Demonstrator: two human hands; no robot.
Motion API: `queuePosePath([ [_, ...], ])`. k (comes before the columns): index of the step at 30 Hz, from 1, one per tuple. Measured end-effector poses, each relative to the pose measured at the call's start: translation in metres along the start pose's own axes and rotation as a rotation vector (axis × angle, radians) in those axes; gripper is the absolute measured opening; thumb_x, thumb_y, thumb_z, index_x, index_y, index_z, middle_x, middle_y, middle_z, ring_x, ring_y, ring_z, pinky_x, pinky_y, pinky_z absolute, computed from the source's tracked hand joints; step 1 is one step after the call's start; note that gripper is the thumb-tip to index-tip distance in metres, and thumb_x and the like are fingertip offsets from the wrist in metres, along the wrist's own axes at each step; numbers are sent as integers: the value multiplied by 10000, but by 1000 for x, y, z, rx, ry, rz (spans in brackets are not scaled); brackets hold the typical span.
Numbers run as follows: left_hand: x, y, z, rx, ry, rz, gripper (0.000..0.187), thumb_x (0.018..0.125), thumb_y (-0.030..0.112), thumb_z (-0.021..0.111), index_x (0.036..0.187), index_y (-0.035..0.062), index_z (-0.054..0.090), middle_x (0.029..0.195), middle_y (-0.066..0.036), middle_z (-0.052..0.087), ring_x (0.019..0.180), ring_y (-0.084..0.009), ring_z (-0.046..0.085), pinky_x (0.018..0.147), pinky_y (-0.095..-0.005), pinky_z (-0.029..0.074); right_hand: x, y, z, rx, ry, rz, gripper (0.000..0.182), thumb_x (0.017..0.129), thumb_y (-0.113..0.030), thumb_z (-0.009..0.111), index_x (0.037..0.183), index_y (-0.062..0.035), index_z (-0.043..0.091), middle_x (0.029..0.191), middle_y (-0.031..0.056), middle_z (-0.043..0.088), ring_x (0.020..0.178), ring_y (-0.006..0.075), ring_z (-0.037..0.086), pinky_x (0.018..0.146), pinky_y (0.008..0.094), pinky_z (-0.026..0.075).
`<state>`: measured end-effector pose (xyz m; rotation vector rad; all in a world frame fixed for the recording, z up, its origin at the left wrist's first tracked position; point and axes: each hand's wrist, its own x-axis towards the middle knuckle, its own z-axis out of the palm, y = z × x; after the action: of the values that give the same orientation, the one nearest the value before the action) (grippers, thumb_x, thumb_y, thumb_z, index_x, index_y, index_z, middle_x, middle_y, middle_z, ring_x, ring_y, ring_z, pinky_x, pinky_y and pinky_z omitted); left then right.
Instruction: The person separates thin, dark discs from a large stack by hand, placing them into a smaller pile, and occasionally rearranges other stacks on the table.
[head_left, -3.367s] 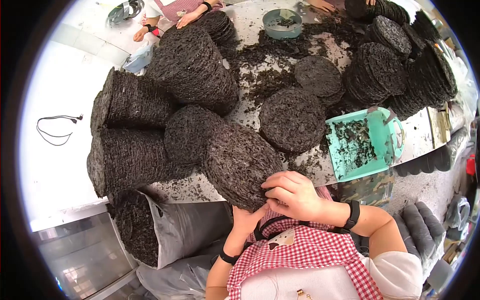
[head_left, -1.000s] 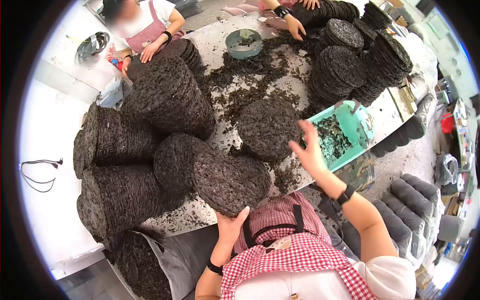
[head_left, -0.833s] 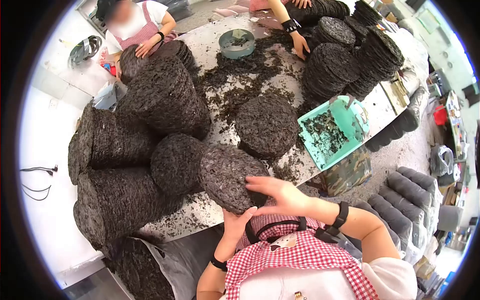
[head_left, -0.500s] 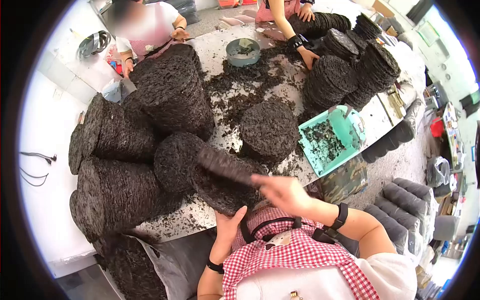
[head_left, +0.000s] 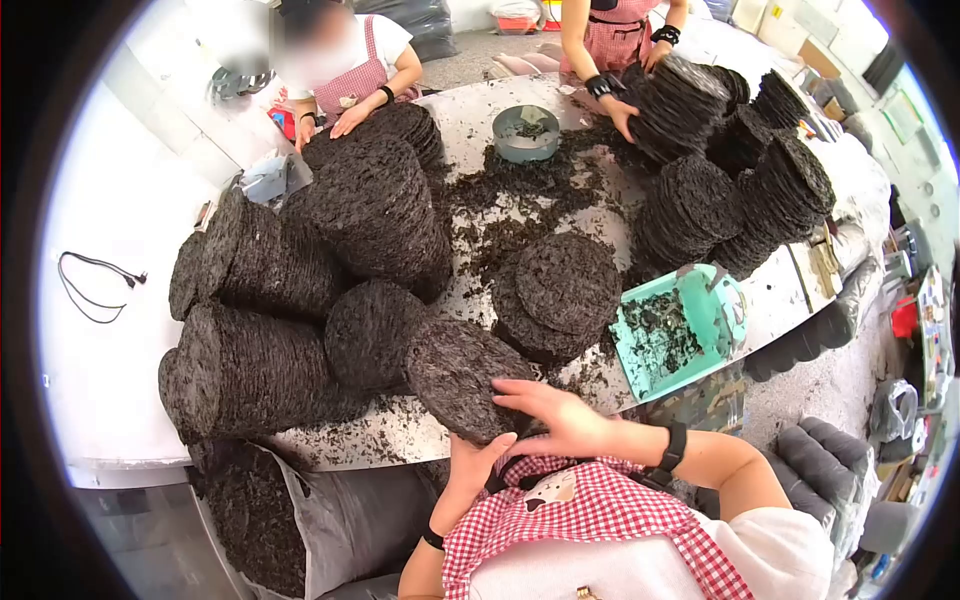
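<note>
Across the middle of the room stretched a pale table [head_left: 465, 115], strewn with dark flakes. At its far side one co-worker [head_left: 355, 80] in a checked apron rested both hands around a low stack of dark discs [head_left: 410, 125], while another co-worker [head_left: 610, 45] held a tilted stack [head_left: 680, 105] between two hands. Among the stacks on the left, the tall stack [head_left: 385, 220] stood largest, leaning a little; nearer lay two stacks on their sides, the upper one [head_left: 275, 250] just beyond the lower one [head_left: 265, 370]. Below the table's near edge, a grey plastic bag [head_left: 360, 520] showed more dark discs at its mouth. A teal bin [head_left: 708, 300] lay right of centre with loose flakes inside, and just left of it sat a round stack [head_left: 565, 290], its top disc set off-centre. The dark round bundle [head_left: 455, 375] was tilted over the near edge, close to a short stack [head_left: 375, 335]. The left hand [head_left: 475, 468] gripped it from below, thumb along the rim; the right hand [head_left: 562, 415] spread its fingers over the near face, apparently touching, though the palm was hidden. A shallow round dish [head_left: 527, 150] stood farther back, and a black cable's plug [head_left: 137, 280] lay far left.
</note>
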<state>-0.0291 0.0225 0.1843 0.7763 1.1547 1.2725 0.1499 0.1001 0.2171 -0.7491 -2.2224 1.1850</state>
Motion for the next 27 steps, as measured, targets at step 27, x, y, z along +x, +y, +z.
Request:
queuePosePath([
  [27, 27, 13, 21, -123, 237, -83, 561, 862, 146, 621, 1338, 31, 347, 1312, -93, 447, 1186, -237, 462, 968, -377, 414, 0, 28, -82, 220, 459, 307, 265, 903, -150, 563, 1117, 3, 596, 1004, 139, 656, 893, 179, 631, 774, 298, 496],
])
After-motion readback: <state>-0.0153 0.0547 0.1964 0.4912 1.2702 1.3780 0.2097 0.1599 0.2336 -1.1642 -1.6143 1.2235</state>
